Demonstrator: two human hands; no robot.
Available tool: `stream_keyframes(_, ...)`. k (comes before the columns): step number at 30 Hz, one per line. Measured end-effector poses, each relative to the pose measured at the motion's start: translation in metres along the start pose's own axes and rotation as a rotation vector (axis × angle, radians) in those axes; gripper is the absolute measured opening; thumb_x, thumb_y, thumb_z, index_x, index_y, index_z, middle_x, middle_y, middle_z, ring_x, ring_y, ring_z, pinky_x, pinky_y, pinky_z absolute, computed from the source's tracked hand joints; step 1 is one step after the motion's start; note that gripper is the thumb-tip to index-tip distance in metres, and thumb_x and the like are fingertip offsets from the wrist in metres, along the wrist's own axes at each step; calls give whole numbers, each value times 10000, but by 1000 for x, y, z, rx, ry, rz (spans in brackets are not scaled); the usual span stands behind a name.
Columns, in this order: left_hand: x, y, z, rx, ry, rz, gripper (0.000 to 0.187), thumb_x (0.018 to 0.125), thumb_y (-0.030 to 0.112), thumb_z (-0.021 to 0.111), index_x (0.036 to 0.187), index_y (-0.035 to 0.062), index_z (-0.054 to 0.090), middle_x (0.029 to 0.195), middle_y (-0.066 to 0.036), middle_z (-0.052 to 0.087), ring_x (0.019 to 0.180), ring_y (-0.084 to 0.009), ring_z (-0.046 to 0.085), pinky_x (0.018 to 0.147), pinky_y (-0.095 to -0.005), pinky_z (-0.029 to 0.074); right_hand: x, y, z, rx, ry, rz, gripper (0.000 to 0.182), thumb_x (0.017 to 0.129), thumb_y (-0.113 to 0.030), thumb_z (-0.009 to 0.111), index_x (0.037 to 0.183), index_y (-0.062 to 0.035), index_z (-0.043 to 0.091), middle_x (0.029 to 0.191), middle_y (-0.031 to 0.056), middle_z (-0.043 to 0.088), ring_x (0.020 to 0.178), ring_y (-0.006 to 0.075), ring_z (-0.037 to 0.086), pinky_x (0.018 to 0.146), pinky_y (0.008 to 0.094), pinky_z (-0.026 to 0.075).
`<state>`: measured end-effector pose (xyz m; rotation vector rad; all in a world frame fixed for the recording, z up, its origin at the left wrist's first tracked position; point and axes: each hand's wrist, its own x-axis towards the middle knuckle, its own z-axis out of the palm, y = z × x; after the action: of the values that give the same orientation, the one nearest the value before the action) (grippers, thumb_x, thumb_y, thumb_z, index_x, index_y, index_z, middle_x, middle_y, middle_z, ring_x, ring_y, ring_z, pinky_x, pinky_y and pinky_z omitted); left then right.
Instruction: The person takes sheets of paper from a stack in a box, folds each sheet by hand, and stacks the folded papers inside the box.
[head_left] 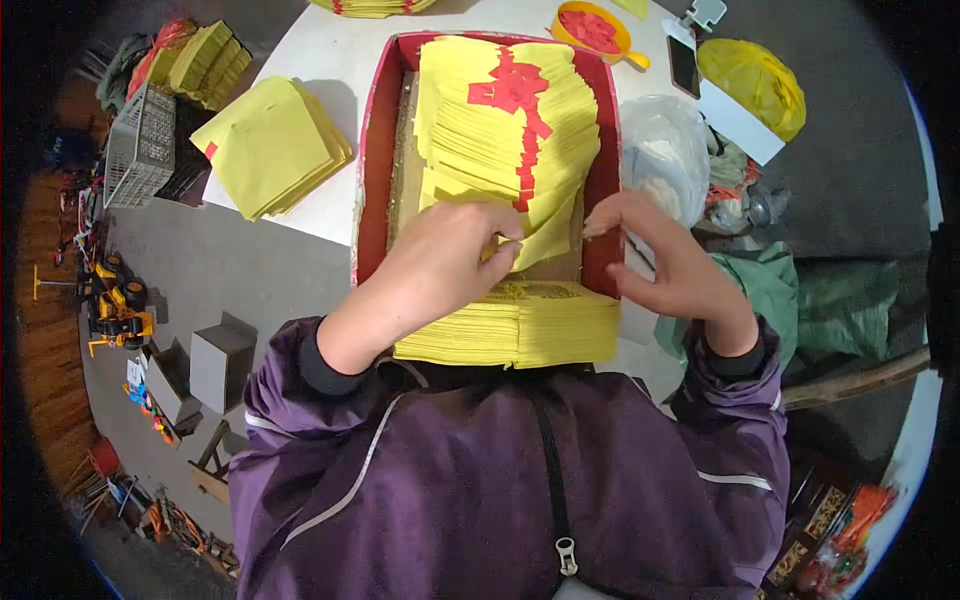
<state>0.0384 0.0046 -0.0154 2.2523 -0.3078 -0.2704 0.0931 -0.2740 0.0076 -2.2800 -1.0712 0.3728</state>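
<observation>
A red-walled box (372, 200) stands in front of me, filled with a fanned row of yellow paper sheets (460, 140). Small red paper pieces (515, 88) lie on the fan, in a heap and in a line down it. My left hand (445, 250) is over the near end of the fan, thumb and forefinger pinched at a yellow paper sheet. To the right, my right hand (670, 255) hovers by the box's right wall with thumb and fingers apart, holding nothing. Close to my body, a thick yellow paper stack (510, 330) sits at the box's near end.
A loose yellow stack (270, 150) lies on the white table (290, 55), left of the box. An orange-yellow bowl of red pieces (625, 50), a phone (683, 66) and clear plastic bags (660, 150) are at the right. A grey crate (140, 150) stands far left.
</observation>
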Motion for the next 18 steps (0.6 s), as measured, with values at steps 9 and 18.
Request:
stream_keyframes(9,4,-24,0,-75,-56,74,172,879,46,753,1037,-18,738,828,-82,724,681,-191,642,653,-329,511,14,10,30,754,63,392,149,929,-113,740,1055,-65,678,948,-2,636,772,91,533,704,224,443)
stream_keyframes(18,6,-28,11,-381,-216,-19,181,888,18,770,1054,-41,726,879,-81,733,731,-154,649,648,-276,510,30,-15,38,636,109,287,117,974,-26,643,1084,-67,650,840,-6,615,691,65,535,608,189,412)
